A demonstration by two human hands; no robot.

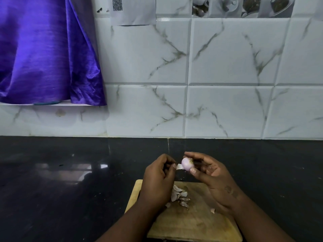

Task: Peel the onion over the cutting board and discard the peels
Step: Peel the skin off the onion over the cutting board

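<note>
A small pale-purple onion point(187, 164) is held above the far edge of the wooden cutting board point(195, 222). My right hand point(213, 177) pinches it between thumb and fingertips. My left hand point(157, 179) sits just left of it and pinches a whitish strip of peel point(179, 166) that still hangs from the onion. A small heap of loose peels point(180, 196) lies on the board below my hands, and one stray piece point(212, 210) lies near my right wrist.
The board rests on a glossy black countertop point(70, 189) that runs to a white marble-tiled wall point(227, 102). A purple cloth point(43, 49) hangs over a ledge at the upper left. A paper with a QR code point(132, 9) is stuck on the wall.
</note>
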